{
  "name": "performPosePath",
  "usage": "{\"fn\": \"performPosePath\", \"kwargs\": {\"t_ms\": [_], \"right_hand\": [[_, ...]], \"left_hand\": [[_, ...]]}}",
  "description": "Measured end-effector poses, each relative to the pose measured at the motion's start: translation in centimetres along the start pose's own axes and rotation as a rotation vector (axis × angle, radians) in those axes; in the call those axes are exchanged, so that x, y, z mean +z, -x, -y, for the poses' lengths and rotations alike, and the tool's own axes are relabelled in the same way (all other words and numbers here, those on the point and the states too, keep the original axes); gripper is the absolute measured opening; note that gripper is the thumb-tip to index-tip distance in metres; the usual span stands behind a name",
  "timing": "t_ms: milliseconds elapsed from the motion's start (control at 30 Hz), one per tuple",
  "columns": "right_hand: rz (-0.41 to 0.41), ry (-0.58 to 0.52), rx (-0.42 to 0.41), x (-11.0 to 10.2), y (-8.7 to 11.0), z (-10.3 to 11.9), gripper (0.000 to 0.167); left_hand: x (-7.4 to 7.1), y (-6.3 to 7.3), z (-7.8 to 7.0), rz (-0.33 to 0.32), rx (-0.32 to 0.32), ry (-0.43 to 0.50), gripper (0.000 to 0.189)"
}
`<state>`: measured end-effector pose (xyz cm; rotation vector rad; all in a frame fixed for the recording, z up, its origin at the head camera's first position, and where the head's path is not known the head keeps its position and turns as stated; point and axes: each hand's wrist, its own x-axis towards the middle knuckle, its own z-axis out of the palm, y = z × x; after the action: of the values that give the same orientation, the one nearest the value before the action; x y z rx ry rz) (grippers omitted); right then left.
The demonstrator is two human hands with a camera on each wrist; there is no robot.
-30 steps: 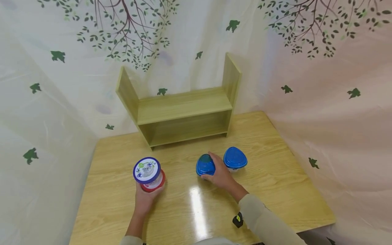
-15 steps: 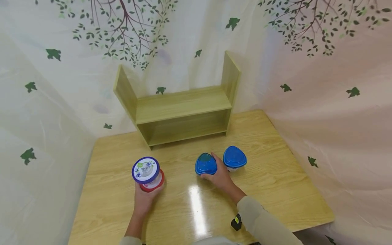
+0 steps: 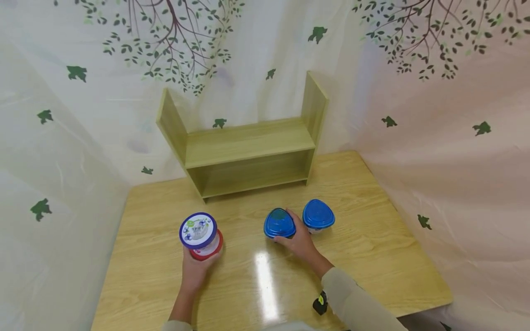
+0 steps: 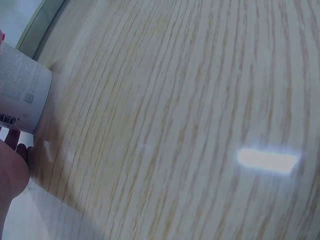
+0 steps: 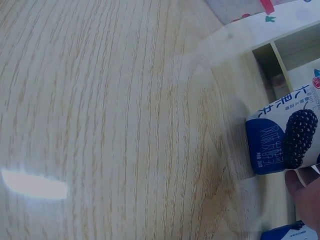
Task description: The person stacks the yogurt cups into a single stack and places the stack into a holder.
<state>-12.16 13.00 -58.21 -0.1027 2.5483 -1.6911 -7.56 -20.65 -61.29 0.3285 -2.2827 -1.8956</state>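
My left hand (image 3: 195, 271) holds a red-rimmed tub (image 3: 207, 249) low on the table's left side. A tub with a purple-rimmed, blueberry-printed lid (image 3: 198, 231) is stacked on it. In the left wrist view, the lower tub's white wall (image 4: 22, 87) shows a barcode, with fingertips near its base. Right of centre, my right hand (image 3: 301, 239) grips a rounded-triangular cup with a blue lid (image 3: 278, 223), thumb in front and fingers on its far right side. Its side (image 5: 285, 130), printed with a dark berry, appears in the right wrist view. A matching blue-lidded cup (image 3: 318, 214) stands just right of that hand.
A two-level wooden shelf (image 3: 250, 142) with raised side panels stands at the table's back, against a leaf-printed curtain (image 3: 256, 46). A small black object with a yellow mark (image 3: 320, 303) lies by the right sleeve. The wooden table's (image 3: 397, 257) right edge runs diagonally.
My right hand's fingers have shifted slightly right, so more of the blue lid shows. The left hand and its tubs keep their place, and the view sways slightly.
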Motion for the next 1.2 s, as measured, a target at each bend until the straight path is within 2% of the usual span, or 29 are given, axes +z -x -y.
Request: {"fn": "performPosePath", "kwargs": {"t_ms": [233,600,733,867,967,1200], "right_hand": [[-0.02,0.011,0.058,0.1,0.2,0.2,0.095],[-0.071,-0.043,0.049,0.2,0.0,0.3,0.098],[-0.08,-0.058,0.05,0.1,-0.1,0.9,0.097],[-0.086,-0.064,0.028,0.2,-0.2,1.8,0.096],[-0.09,-0.059,-0.004,0.2,-0.2,2.6,0.096],[-0.08,-0.038,0.016,0.1,-0.6,4.8,0.095]], "left_hand": [[0.1,0.1,0.3,-0.002,-0.006,0.006,0.116],[0.1,0.0,0.0,0.007,-0.002,0.018,0.116],[0.1,0.5,-1.5,0.016,-0.019,0.015,0.115],[0.1,0.5,-1.3,0.008,-0.013,0.008,0.115],[0.1,0.2,0.1,0.0,-0.01,0.015,0.116],[0.0,0.3,-0.1,0.005,-0.021,0.017,0.115]]}}
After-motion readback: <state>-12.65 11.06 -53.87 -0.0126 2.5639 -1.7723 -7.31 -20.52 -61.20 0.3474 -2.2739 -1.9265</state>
